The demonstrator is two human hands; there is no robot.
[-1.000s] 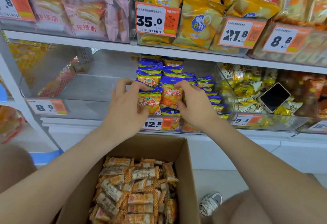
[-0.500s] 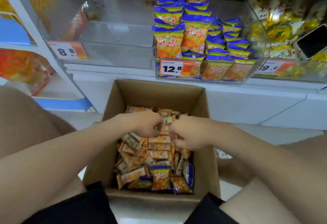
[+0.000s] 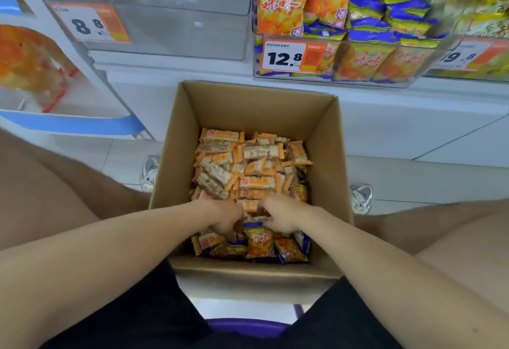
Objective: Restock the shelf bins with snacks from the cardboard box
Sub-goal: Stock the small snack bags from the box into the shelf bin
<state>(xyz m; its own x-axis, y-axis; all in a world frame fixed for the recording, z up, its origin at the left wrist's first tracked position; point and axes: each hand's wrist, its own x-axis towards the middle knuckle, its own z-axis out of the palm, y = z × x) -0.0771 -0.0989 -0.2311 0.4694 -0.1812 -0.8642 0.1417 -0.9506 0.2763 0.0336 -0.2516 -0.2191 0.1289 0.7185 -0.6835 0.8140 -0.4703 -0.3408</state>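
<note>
The left hand (image 3: 221, 215) and right hand (image 3: 285, 215) are both down in the cardboard box (image 3: 248, 109), knuckles up, fingers dug in among the packets at its near end. The fingertips are buried, so I cannot tell whether either grips anything. Between them lies a blue-topped snack bag (image 3: 259, 241). Orange-wrapped bars (image 3: 248, 161) fill the rest. Above, the shelf bin (image 3: 330, 78) tagged 12.8 holds matching bags, its top cut off.
</note>
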